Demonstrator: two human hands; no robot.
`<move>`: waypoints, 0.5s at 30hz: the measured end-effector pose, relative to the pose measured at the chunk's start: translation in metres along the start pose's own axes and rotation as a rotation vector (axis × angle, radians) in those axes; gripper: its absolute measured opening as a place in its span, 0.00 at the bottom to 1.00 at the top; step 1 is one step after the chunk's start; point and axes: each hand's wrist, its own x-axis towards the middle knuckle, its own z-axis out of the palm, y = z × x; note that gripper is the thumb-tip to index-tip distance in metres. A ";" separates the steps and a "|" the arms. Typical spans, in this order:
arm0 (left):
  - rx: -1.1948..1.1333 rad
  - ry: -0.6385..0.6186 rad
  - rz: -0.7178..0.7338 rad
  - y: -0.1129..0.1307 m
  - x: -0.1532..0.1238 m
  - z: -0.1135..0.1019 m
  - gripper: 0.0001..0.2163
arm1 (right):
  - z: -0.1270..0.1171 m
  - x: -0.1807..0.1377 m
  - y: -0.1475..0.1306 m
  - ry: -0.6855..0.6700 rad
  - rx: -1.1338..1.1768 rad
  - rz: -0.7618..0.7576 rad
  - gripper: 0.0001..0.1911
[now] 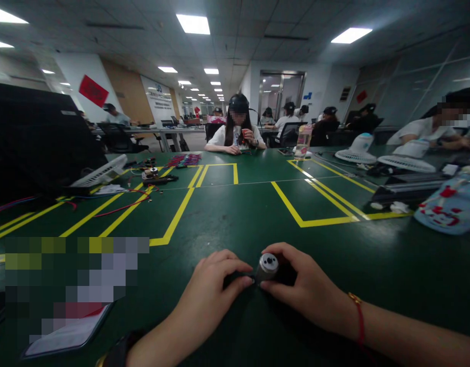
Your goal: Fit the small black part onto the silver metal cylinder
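A small metal cylinder [267, 267], which looks like a small electric motor, stands upright on the green table. Its round top face shows dark holes. My right hand [306, 285] is closed around it, thumb at the near side and fingers at the far side. Just left of the cylinder, my left hand [215, 283] has thumb and forefinger brought close together near its base. A tiny dark and shiny bit shows at the left fingertips; what it is I cannot make out.
Yellow tape [327, 222] marks areas on the table [235, 219]. To the left lie wires, small parts and a dark monitor [36, 142]. A blue patterned bag [449, 204] and white fans [407, 155] stand at right. Across the table sits a person [237, 127] near a pink bottle [303, 141].
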 end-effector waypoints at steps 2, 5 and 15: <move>-0.031 0.020 -0.032 -0.004 -0.005 -0.010 0.08 | -0.013 -0.001 0.007 0.050 0.034 0.046 0.24; -0.088 0.058 -0.153 -0.016 -0.021 -0.028 0.09 | -0.053 -0.008 0.035 0.264 -0.064 0.143 0.32; -0.141 0.099 -0.259 -0.038 -0.047 -0.035 0.09 | -0.233 -0.093 0.172 0.786 -0.829 0.487 0.27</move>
